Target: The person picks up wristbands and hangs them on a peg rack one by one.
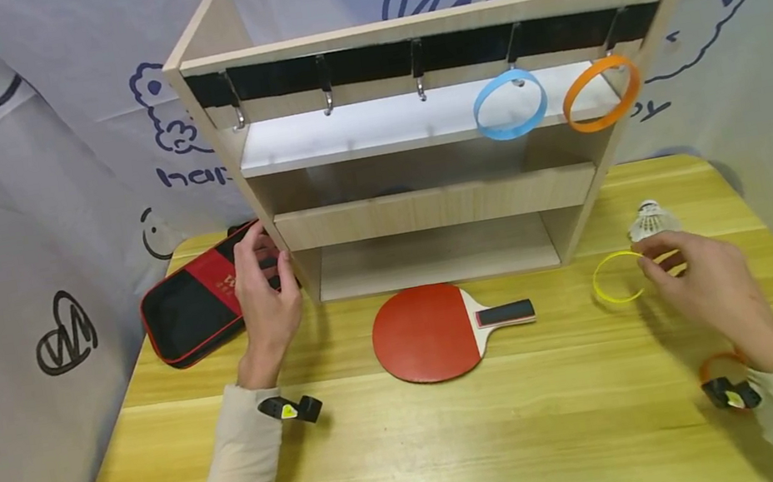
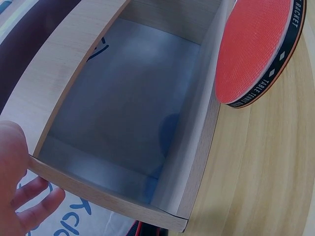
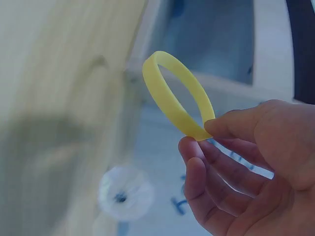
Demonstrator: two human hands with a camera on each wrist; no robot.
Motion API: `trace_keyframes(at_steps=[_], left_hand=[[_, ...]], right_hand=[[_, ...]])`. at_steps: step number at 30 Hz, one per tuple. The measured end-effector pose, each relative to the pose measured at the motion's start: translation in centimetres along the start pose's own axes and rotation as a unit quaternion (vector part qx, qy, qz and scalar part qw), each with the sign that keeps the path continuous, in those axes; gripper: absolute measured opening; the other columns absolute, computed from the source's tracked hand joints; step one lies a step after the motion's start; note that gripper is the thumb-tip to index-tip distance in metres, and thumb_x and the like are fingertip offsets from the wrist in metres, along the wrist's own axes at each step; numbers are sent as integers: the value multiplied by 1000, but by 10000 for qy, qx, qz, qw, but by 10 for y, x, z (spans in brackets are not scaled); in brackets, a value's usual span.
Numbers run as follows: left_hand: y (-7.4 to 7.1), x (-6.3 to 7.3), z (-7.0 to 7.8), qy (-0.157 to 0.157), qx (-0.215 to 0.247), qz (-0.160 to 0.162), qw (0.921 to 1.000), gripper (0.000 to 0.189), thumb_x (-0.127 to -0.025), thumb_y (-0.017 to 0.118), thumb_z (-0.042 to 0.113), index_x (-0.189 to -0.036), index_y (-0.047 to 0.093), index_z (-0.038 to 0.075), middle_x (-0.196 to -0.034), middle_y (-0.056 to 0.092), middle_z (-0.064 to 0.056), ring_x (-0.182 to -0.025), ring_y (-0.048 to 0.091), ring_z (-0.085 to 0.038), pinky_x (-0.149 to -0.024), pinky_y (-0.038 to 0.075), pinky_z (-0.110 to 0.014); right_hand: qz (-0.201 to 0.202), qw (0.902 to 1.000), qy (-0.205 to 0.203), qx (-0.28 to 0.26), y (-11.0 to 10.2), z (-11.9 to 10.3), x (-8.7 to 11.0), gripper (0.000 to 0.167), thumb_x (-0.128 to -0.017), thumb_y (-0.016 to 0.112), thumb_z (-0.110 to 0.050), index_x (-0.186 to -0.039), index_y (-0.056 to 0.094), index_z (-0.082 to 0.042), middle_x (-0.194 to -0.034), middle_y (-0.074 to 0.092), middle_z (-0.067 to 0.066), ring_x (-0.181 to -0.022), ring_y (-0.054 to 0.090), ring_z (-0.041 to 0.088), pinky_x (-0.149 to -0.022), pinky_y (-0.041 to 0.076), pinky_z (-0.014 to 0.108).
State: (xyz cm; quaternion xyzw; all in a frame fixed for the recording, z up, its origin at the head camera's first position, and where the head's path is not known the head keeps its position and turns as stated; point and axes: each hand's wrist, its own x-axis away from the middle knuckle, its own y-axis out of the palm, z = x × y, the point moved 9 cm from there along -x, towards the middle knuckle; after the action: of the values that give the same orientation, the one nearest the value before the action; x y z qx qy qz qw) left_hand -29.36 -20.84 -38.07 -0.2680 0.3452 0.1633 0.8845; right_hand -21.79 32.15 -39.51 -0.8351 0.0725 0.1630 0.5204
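A yellow silicone wristband (image 3: 172,98) is pinched at its edge between the thumb and fingertips of my right hand (image 1: 716,290), held up at the right of the table. At the left side panel of a wooden shelf (image 1: 438,207), my left hand (image 1: 267,302) grips the edge. Its thumb lies at the front and its fingers behind the panel in the left wrist view. A blue wristband (image 1: 515,132) and an orange wristband (image 1: 607,123) hang from the two rightmost hooks on the shelf's black strip.
A red table tennis paddle (image 1: 424,336) lies in front of the shelf. Left of the shelf is a black and red case (image 1: 189,314). A white shuttlecock (image 1: 649,220) stands beyond my right hand. An orange band (image 1: 717,360) shows beside my right wrist.
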Motion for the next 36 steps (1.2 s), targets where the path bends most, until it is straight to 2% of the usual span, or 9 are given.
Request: trace_keyframes(at_steps=[2,4,8,10,15,22,28,33,36], left_hand=[[-1,0,0,6,-5,12,10000,46,-107,61,4,-151,54,-1,-126,63,-28,-111,70,-38,-86,47,-7],[-1,0,0,18,-14,0,10000,46,-107,61,3,-152,53,-1,-126,63,-27,-111,70,-38,-86,48,-8],[0,-1,-1,30,9,-16,10000,46,-107,61,3,-152,53,0,-126,63,-27,-110,70,-37,-86,49,-9],[1,-1,-1,30,23,-22,10000,46,-107,61,3,-152,53,0,-126,63,-27,-111,70,-36,-86,49,-9],[1,0,-1,17,41,5,10000,46,-106,61,2,-152,54,1,-125,63,-26,-110,70,-36,-85,50,-11],[-1,0,-3,-20,56,93,9999,46,-106,60,1,-152,55,2,-124,64,-25,-109,70,-34,-85,52,-15],[-1,0,-2,-48,35,40,10000,46,-106,60,2,-152,54,1,-125,64,-26,-110,71,-35,-85,52,-15],[-1,1,-1,-52,31,-11,10000,46,-107,61,2,-152,54,0,-125,63,-27,-110,71,-37,-85,49,-8],[0,0,-1,-29,19,-20,10000,46,-106,61,2,-152,53,0,-125,63,-27,-110,71,-37,-85,49,-9]], right_hand=[[32,9999,-118,-92,-1,-12,-5,16,-95,79,-6,-110,80,-2,-101,83,21,-77,80,39,-63,46,14],[53,9994,-225,-242,-3,-23,-10,15,-95,80,-6,-110,81,-2,-101,82,20,-76,79,32,-63,46,8],[149,9978,-452,-469,-10,-46,-17,15,-94,83,-5,-108,83,-5,-98,83,15,-75,70,1,-65,47,2],[165,9969,-549,-532,-14,-58,-20,15,-93,84,-5,-108,83,-6,-97,83,13,-77,66,-6,-66,47,2],[120,9944,-765,-714,-22,-90,-27,18,-93,85,-4,-110,83,-7,-100,83,12,-78,67,-1,-66,47,2],[84,9860,-1011,-1322,-38,-144,-41,21,-93,86,-4,-113,83,-10,-102,84,6,-82,62,-11,-72,51,5],[181,9737,-1456,-1745,-56,-188,-52,23,-91,88,-3,-112,84,-10,-100,81,1,-81,65,-6,-75,53,6],[338,9654,-1718,-1932,-72,-212,-60,24,-90,88,-3,-112,84,-10,-101,82,0,-85,66,-6,-76,53,6],[476,9565,-2026,-2043,-82,-226,-67,23,-90,87,0,-112,84,-7,-100,82,3,-84,65,-4,-76,53,7]])
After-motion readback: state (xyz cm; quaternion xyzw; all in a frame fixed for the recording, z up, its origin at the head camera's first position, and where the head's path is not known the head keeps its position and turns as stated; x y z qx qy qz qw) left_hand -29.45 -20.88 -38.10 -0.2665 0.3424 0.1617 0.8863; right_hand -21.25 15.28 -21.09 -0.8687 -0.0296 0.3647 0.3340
